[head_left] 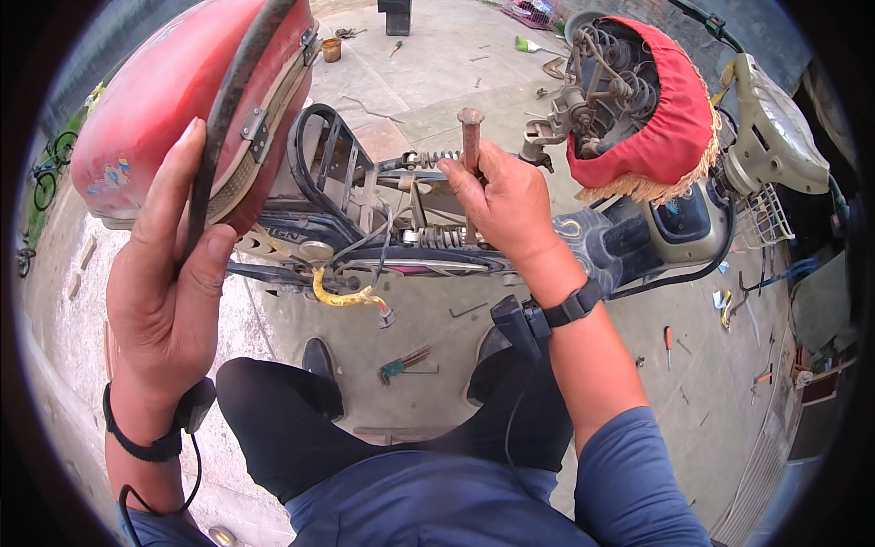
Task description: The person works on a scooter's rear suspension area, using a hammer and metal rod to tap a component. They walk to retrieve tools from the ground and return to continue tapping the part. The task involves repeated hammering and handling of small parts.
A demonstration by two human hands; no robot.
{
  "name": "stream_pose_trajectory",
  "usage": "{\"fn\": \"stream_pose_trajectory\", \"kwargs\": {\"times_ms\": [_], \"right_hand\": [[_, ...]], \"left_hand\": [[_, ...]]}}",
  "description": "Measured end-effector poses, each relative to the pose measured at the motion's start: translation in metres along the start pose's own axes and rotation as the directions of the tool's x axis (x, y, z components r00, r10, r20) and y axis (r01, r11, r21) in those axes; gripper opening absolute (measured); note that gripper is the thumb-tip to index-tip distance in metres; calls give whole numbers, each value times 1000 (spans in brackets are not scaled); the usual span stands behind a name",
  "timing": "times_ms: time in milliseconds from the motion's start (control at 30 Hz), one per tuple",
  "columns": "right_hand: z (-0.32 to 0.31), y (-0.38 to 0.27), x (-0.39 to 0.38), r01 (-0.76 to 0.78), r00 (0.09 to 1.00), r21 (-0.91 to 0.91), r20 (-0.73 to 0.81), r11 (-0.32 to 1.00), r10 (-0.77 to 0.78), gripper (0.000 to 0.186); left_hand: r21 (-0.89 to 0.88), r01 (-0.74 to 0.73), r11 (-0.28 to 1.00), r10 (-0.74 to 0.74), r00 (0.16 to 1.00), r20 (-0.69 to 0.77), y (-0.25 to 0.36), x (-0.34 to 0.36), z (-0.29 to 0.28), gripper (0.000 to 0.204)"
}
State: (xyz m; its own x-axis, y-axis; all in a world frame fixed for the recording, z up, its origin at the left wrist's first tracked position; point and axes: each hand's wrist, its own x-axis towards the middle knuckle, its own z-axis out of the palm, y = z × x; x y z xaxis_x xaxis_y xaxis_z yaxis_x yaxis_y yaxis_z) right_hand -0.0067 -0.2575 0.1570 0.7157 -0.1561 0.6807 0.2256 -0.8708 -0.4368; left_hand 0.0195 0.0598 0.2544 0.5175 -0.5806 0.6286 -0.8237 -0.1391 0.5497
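Observation:
My left hand [169, 283] is closed round the lower end of a long, curved black strip [228, 100], thumb on one side and fingers on the other. The strip stands in front of a dusty red hard-shell box [169, 100] with metal latches. My right hand [506, 196] grips a rusty metal rod [470, 137] with a flared, flat top, held upright over the scooter frame [365, 255]. Below it is a coil spring [447, 237]; the rod's lower tip cannot be made out clearly. A yellow-wrapped cable [337, 290] hangs from the frame nearest me.
The tipped-up seat [684, 100] has a red fringed cover and exposed springs. Handlebars [766, 137] stand at the far right. A hex key set [404, 363] lies between my feet, a red screwdriver [668, 346] to the right. A small brown pot [332, 50] and a green brush [527, 44] sit beyond.

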Motion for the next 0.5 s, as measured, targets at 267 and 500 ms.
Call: {"fn": "stream_pose_trajectory", "kwargs": {"times_ms": [267, 500], "right_hand": [[-2, 1, 2, 22, 1000, -2, -19, 1000, -22, 29], [0, 1, 4, 12, 1000, 22, -26, 1000, -11, 28]], "left_hand": [[151, -22, 988, 8, 995, 95, -4, -1, -4, 57], [287, 67, 955, -149, 951, 272, -6, -8, 1, 62]]}}
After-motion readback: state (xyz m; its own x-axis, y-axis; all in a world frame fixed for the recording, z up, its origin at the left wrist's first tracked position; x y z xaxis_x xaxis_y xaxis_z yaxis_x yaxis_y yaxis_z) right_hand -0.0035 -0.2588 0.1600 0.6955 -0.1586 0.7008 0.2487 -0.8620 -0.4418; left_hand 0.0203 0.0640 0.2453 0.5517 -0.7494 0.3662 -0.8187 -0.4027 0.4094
